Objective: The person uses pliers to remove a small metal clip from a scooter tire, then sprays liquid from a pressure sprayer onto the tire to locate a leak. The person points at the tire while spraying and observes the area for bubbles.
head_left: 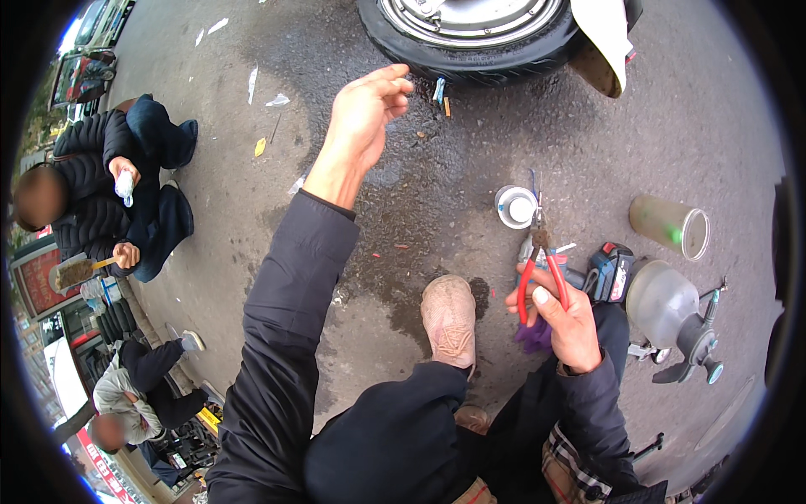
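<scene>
The right hand (pixel 564 323) grips the red handles of the pliers (pixel 537 273), with the nose pointing far, toward a white cup (pixel 515 207) on the asphalt (pixel 714 143). The left hand (pixel 363 118) is raised toward the tyre (pixel 470 60), fingers curled narrow with the tips pinched; whether it holds anything cannot be told. A shoe (pixel 448 319) rests on the wet patch between the arms. Right of the pliers lie a drill (pixel 611 270), a sprayer (pixel 672 315) and a tipped can (pixel 672 225). Two persons sit at far left.
</scene>
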Motion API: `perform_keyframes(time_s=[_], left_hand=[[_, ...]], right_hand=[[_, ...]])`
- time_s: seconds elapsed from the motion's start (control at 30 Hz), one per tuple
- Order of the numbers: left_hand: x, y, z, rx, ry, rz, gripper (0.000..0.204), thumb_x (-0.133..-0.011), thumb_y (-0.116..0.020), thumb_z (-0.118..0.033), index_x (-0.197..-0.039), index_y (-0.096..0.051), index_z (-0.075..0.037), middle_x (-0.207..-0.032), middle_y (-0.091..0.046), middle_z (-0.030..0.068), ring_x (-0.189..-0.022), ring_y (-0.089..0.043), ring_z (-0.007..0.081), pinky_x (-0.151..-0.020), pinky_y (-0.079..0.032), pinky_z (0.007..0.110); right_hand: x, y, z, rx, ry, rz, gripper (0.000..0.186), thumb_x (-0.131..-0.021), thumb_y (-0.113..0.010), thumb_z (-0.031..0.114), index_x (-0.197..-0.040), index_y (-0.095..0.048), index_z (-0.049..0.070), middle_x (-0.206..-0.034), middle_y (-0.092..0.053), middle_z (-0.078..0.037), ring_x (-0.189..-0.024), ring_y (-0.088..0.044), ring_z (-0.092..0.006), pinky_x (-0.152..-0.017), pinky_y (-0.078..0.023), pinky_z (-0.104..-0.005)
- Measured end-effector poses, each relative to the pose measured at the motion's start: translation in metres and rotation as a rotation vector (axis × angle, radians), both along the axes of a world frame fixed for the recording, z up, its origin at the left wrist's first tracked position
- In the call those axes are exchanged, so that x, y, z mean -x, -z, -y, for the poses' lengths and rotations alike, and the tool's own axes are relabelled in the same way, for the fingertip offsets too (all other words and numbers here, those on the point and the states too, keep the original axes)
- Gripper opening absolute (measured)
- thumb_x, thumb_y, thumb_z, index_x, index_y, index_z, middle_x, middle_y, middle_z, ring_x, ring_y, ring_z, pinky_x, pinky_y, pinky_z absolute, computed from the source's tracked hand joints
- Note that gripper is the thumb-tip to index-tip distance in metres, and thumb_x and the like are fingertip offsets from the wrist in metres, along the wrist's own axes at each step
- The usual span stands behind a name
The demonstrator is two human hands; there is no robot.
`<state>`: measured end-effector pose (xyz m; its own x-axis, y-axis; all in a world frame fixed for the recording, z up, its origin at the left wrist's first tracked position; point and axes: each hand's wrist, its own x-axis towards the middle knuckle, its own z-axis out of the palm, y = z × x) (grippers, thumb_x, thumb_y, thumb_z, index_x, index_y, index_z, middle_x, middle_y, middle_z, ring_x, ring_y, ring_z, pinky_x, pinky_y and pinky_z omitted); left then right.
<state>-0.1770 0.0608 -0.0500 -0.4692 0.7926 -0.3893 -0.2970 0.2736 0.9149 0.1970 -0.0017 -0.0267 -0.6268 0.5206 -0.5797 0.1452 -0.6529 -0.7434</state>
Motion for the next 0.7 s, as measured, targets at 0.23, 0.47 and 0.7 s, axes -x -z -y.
perform_keyframes(time_s=[0.23, 0.47, 0.7], left_hand=[[-0.005, -0.007, 0.031, -0.099, 0.002, -0.07, 0.032, -0.105, -0.062, -0.017, -0.126, -0.068, 0.007, -0.094, -0.064, 0.0019, -0.086, -0.054, 0.0113, -0.082, -0.046, 0.027], [-0.018, -0.014, 0.047, -0.185, -0.037, -0.006, 0.026, -0.101, -0.068, -0.016, -0.115, -0.071, 0.006, -0.089, -0.064, 0.003, -0.084, -0.056, 0.0122, -0.083, -0.045, 0.027], [-0.063, 0.011, 0.093, 0.015, 0.071, 0.004, 0.016, -0.1, -0.068, -0.018, -0.101, -0.068, -0.002, -0.083, -0.059, -0.001, -0.077, -0.052, 0.0093, -0.079, -0.044, 0.027]], right_hand=[[-0.001, 0.0, 0.002, -0.011, 0.022, -0.009, 0.053, -0.107, -0.059, 0.028, -0.147, -0.053, -0.005, -0.111, -0.074, -0.013, -0.093, -0.067, -0.0142, -0.078, -0.05, -0.0281], [-0.003, 0.0, 0.004, -0.021, 0.017, -0.007, 0.051, -0.106, -0.059, 0.026, -0.147, -0.054, -0.004, -0.111, -0.074, -0.013, -0.094, -0.066, -0.014, -0.079, -0.05, -0.0282], [-0.03, 0.014, 0.003, -0.156, 0.181, 0.111, 0.053, -0.101, -0.068, 0.026, -0.145, -0.054, 0.0, -0.11, -0.066, -0.005, -0.101, -0.061, -0.0122, -0.089, -0.047, -0.0277]])
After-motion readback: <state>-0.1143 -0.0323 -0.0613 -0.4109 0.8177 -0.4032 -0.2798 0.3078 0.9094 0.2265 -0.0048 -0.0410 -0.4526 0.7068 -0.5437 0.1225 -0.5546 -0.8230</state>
